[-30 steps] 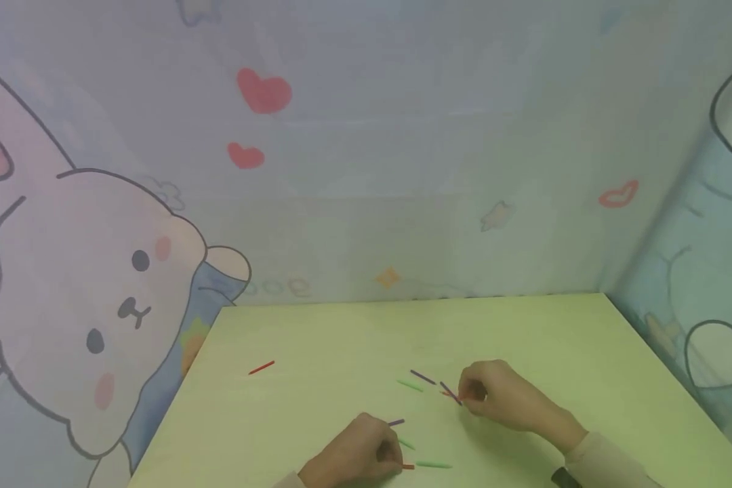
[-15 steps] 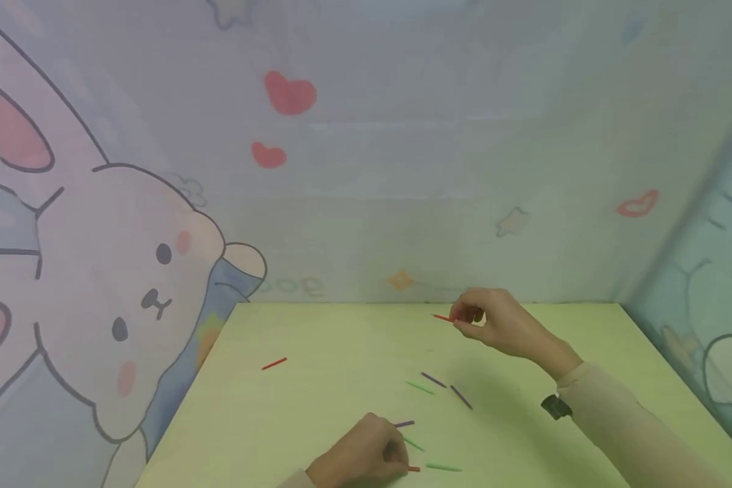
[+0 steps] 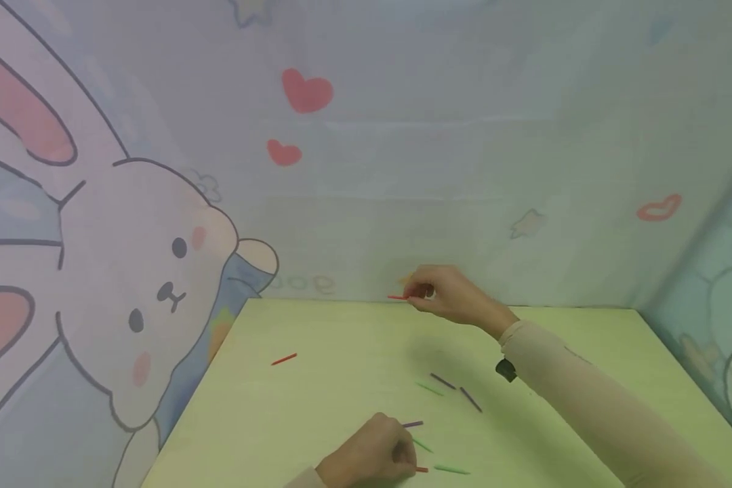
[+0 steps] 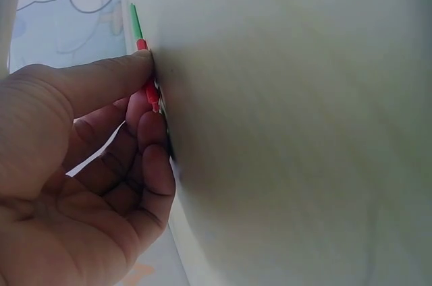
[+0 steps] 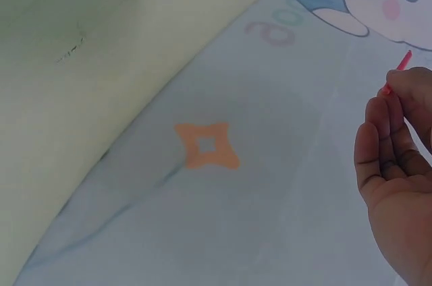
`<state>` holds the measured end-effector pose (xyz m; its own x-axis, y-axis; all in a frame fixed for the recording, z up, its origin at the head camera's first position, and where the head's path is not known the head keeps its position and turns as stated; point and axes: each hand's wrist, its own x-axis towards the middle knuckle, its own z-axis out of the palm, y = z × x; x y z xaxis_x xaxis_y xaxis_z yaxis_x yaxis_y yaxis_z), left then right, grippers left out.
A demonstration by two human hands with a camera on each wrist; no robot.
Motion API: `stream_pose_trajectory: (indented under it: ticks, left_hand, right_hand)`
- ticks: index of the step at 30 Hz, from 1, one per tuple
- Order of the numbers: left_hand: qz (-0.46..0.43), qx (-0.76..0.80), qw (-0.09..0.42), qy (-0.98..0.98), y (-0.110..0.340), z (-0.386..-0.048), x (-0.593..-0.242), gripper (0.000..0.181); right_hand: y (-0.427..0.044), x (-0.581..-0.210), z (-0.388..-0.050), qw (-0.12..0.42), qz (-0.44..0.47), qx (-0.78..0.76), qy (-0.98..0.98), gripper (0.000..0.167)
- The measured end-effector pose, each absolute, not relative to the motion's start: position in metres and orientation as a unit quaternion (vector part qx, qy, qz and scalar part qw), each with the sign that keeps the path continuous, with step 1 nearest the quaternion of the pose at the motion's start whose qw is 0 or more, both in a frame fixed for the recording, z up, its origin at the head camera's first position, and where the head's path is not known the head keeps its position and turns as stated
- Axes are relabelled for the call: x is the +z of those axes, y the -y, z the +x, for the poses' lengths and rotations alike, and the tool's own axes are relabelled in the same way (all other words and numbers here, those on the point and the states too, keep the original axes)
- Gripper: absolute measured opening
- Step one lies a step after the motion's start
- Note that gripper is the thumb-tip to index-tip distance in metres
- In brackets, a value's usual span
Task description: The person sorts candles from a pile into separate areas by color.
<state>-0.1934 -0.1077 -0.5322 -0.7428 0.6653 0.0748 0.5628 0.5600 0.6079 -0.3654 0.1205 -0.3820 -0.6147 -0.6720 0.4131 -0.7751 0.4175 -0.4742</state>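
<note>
My right hand (image 3: 442, 295) is raised over the table's back edge and pinches a thin red stick (image 3: 397, 297) between thumb and fingertips. The stick points left in the head view; its end (image 5: 405, 61) also shows in the right wrist view. Low on the table, my left hand (image 3: 372, 451) pinches another short red stick (image 4: 151, 92), which has a narrowed tip. Close by lie a purple stick (image 3: 413, 424), a green stick (image 3: 423, 446) partly behind the fingers, and a second green stick (image 3: 452, 469) to the right.
Mid-table lie a green stick (image 3: 430, 389) and two dark purple sticks (image 3: 442, 381). Farther left, a lone red stick (image 3: 284, 359) lies on the pale yellow-green table (image 3: 341, 339). A printed cloth wall (image 3: 366, 169) rises behind the table's back edge.
My right hand has lifted a red stick from beside the purple ones and carried it up toward the table's back edge, then left. My left hand stays at its stick. The head view has shifted slightly.
</note>
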Motion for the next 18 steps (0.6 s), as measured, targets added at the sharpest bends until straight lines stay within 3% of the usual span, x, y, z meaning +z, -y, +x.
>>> stream_pose_trajectory:
  ticks: [5,13,18]
  left_hand:
    - [0.348,0.313,0.093,-0.879,0.107,-0.195,-0.532,0.016]
    - [0.38,0.296,0.057,-0.875,0.107,-0.193,-0.531,0.018]
    - [0.367,0.308,0.081,-0.874,0.105,-0.194,-0.532,0.018]
  right_hand:
    - [-0.095,-0.391,-0.38,0.068,0.446,0.312,0.836,0.011]
    - [-0.059,-0.401,-0.388,0.066,0.478,0.271,0.833,0.009]
    - [-0.042,-0.408,-0.391,0.047,0.492,0.271,0.826,0.008]
